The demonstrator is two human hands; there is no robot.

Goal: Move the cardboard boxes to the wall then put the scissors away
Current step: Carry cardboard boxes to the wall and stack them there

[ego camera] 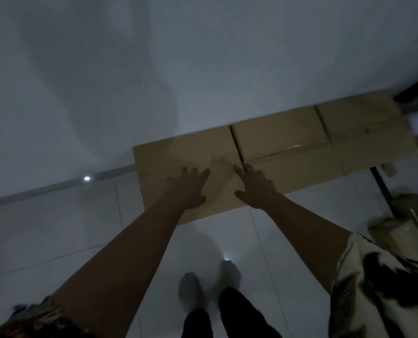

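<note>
now left hand [189,189], right hand [256,189], fingers [198,174] spread, on box [178,154] flush to wall [203,69]

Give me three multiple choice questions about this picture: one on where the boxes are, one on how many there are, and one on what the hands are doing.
1. Where does the row of cardboard boxes stand?
A) on the floor against the wall
B) on a table
C) stacked mid-room

2. How many boxes are in that row?
A) one
B) three
C) six

3. How are the left hand and right hand?
A) gripping scissors
B) clenched in fists
C) open, fingers spread, on the left-end box

Answers: A, the row's far edge runs along the foot of the wall. B, two dark gaps split the row into three. C, both hands lie flat on the cardboard and hold nothing.
</note>
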